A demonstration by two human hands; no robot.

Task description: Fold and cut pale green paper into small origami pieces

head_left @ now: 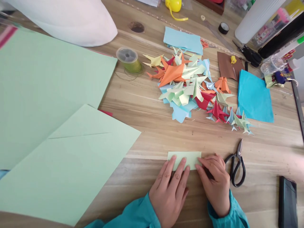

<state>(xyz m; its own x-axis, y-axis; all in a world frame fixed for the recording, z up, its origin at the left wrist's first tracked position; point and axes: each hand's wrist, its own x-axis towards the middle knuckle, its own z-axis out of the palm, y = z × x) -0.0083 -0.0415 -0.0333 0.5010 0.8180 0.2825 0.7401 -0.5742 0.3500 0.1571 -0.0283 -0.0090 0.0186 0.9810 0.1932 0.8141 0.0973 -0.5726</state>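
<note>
A small pale green paper rectangle [184, 155] lies flat on the wooden table near its front. My left hand [169, 186] rests on it with the fingers stretched out and spread, pressing its left and middle part. At the right end of the paper, my right hand [215, 180] pinches the edge between thumb and index finger, the other fingers curled. Black-handled scissors [238, 163] lie just right of my right hand, blades pointing away. Beyond the paper sits a heap of folded paper cranes [182, 82] in orange, green, red and blue.
Large pale green sheets [59, 177] cover the left side. A spool of green thread [129, 60] stands behind them. Blue paper squares [255, 96], a brown paper piece [228, 65] and a phone [287, 202] lie at right. Light blue paper strips [182, 39] and black tape [223, 28] are farther back.
</note>
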